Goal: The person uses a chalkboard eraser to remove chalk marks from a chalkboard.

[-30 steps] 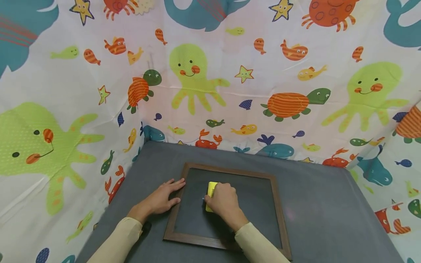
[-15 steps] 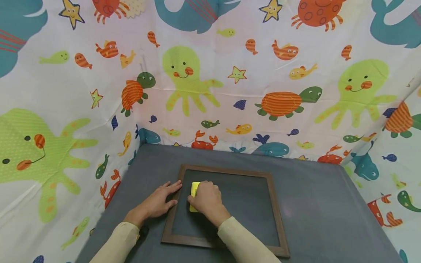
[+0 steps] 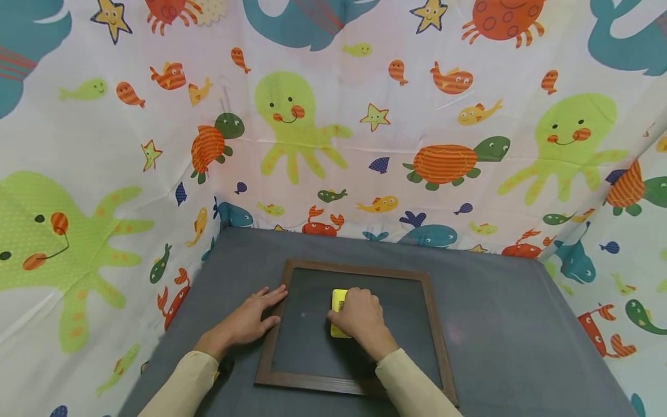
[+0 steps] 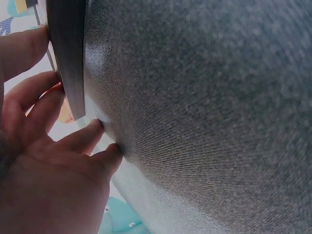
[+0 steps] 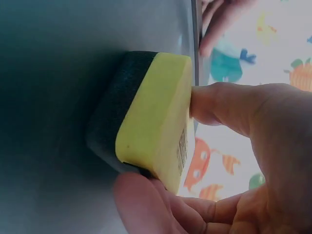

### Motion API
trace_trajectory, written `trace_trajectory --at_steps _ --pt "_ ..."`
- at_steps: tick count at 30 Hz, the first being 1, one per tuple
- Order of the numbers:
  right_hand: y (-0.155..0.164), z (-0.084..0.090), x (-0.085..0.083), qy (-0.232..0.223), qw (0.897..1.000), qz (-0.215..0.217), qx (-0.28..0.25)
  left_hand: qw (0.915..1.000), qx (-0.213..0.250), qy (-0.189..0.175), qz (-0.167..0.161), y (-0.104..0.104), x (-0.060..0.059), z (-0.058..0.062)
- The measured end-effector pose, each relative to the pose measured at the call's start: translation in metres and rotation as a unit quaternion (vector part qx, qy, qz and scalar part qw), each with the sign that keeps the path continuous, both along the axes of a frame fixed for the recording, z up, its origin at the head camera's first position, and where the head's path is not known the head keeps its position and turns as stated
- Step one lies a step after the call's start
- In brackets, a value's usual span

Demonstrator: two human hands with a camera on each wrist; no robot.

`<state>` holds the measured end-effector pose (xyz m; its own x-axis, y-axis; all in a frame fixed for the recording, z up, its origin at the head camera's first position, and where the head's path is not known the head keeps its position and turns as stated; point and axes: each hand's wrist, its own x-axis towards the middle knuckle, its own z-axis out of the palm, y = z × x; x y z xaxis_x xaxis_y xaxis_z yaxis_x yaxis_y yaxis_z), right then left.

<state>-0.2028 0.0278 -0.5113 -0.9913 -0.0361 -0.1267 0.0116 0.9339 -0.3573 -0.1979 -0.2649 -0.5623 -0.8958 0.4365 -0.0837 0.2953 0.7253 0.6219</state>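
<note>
- Sponge (image 3: 339,313), yellow with a dark underside, lies pad-down on the board (image 3: 312,347), left of its middle.
- Right hand (image 3: 362,318) grips the sponge, thumb and fingers curled round its sides.
- Left hand (image 3: 250,318) lies flat, fingers straight, pressing the frame's (image 3: 273,333) left edge and the grey table (image 3: 495,347).
- Sea-creature cloth (image 3: 365,145) hangs on the far and side walls.
</note>
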Motion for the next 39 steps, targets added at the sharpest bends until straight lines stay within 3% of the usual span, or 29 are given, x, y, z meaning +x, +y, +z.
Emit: trace_trajectory --at_steps 13,21,31,39 --pt "0.092 -0.001 0.012 -0.01 0.999 -0.042 0.017 1.0 0.002 0.004 -0.008 -0.004 0.004 0.002" --pt "0.138 0.002 0.019 -0.04 0.996 -0.07 0.029 1.0 0.0 0.002 -0.009 -0.005 0.003 -0.001" --pt "0.139 0.007 0.02 -0.038 0.996 -0.058 0.046 0.9999 0.008 -0.004 -0.006 -0.002 0.004 0.002" --pt "0.117 0.007 0.014 -0.001 0.998 -0.031 0.052 1.0 0.007 0.0 -0.006 -0.002 0.0 0.001"
